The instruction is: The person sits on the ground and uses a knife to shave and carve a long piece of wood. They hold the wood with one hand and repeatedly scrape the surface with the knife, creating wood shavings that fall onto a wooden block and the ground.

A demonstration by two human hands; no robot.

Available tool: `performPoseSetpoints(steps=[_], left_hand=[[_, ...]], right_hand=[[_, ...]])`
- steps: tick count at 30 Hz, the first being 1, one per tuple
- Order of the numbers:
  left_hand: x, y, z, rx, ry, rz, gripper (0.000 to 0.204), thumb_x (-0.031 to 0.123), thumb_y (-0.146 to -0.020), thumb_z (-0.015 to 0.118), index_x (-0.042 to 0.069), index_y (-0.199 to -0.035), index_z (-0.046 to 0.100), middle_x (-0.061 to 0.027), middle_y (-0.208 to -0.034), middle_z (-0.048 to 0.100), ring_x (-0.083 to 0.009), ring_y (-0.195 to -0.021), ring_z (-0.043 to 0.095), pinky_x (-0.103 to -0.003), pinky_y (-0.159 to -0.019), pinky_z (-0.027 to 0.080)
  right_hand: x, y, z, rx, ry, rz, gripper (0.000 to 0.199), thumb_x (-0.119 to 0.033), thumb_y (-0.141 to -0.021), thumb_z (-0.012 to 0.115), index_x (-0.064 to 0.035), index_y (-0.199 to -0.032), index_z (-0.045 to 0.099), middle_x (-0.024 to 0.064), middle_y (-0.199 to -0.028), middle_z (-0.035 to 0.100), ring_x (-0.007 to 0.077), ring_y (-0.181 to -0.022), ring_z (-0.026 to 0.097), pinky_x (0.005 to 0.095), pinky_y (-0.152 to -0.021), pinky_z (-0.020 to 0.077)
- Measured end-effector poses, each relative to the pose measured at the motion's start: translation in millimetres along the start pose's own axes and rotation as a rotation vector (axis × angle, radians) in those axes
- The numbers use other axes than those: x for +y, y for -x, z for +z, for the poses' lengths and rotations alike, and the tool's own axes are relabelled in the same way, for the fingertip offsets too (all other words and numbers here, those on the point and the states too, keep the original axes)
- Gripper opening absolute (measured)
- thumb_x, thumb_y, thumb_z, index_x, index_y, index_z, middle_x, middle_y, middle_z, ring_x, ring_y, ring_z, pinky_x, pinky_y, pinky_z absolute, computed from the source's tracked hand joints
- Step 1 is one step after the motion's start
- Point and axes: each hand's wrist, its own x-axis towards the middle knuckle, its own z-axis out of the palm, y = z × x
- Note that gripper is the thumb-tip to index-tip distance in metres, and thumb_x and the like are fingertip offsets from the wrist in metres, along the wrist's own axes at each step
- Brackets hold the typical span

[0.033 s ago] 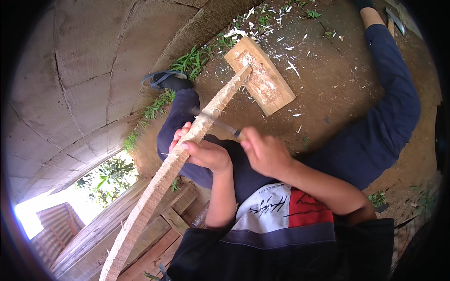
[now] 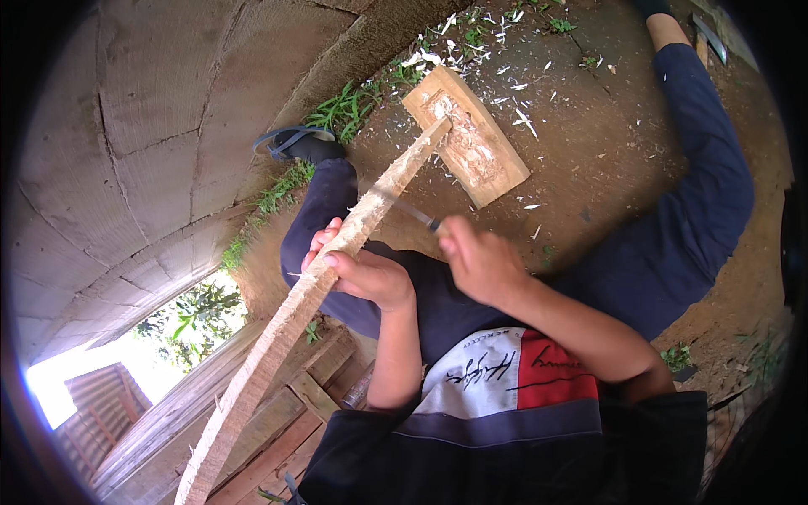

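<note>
A long, rough-cut wooden stick (image 2: 269,349) slants from the lower left up to the middle. My left hand (image 2: 370,276) is wrapped round it at mid-length, thumb on top. The stick's far end rests on a wooden block (image 2: 502,162) with a hollowed, shaving-strewn face, lying on the ground. In my right hand (image 2: 484,259) is a knife (image 2: 414,212), gripped by its handle. Its narrow blade, smeared by motion, lies across the stick just beyond my left hand. Thin curls of wood stand up from the stick's surface near the blade.
White wood shavings (image 2: 526,122) are scattered over the dirt ground. A block wall (image 2: 160,126) rises at the left, with grass along its foot. My legs are spread either side of the block. Boards (image 2: 278,438) lie at lower left; a bladed tool (image 2: 711,40) is at far right.
My right hand and the knife have shifted slightly away from me and to the right along the stick. The left hand, stick and block look almost unmoved.
</note>
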Motion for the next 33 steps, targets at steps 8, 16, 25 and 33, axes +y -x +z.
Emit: performPoseSetpoints(steps=[8, 16, 25, 33], left_hand=[[7, 1, 11, -0.038, 0.335, 0.07, 0.039, 0.042, -0.1, 0.047, 0.009, -0.12, 0.039, -0.0078, -0.108, 0.048, -0.0202, -0.106, 0.049, -0.041, -0.101, 0.039], [2, -7, 8, -0.067, 0.084, 0.217, 0.046, 0.045, -0.095, 0.06, 0.006, -0.114, 0.043, -0.008, -0.104, 0.045, -0.0214, -0.104, 0.049, -0.04, -0.096, 0.043], [10, -11, -7, -0.04, -0.113, 0.124, 0.035, 0.032, -0.095, 0.061, 0.005, -0.096, 0.04, -0.0067, -0.093, 0.045, -0.0209, -0.097, 0.052, -0.039, -0.094, 0.044], [31, 20, -53, -0.405, -0.082, -0.103, 0.075, 0.031, -0.083, 0.071, 0.003, -0.14, 0.03, -0.0125, -0.119, 0.047, -0.022, -0.113, 0.049, -0.039, -0.102, 0.038]], right_hand=[[9, -14, -21, -0.013, 0.05, 0.17, 0.026, -0.031, -0.101, 0.041, -0.0069, -0.11, 0.047, 0.0254, -0.077, 0.065, 0.0495, -0.075, 0.062, 0.0591, -0.067, 0.0484], [2, 5, -1, 0.056, -0.015, -0.092, 0.027, -0.029, -0.099, 0.047, -0.0088, -0.116, 0.047, 0.0238, -0.075, 0.065, 0.046, -0.068, 0.064, 0.056, -0.06, 0.0499], [-6, 9, -2, 0.073, -0.027, -0.21, 0.026, -0.032, -0.098, 0.049, -0.0126, -0.115, 0.051, 0.0208, -0.073, 0.065, 0.0435, -0.067, 0.065, 0.0539, -0.059, 0.0514], [-9, 0, -39, -0.019, 0.112, -0.177, 0.024, -0.036, -0.099, 0.046, -0.0146, -0.106, 0.055, 0.0184, -0.07, 0.066, 0.0423, -0.065, 0.065, 0.0534, -0.056, 0.051]])
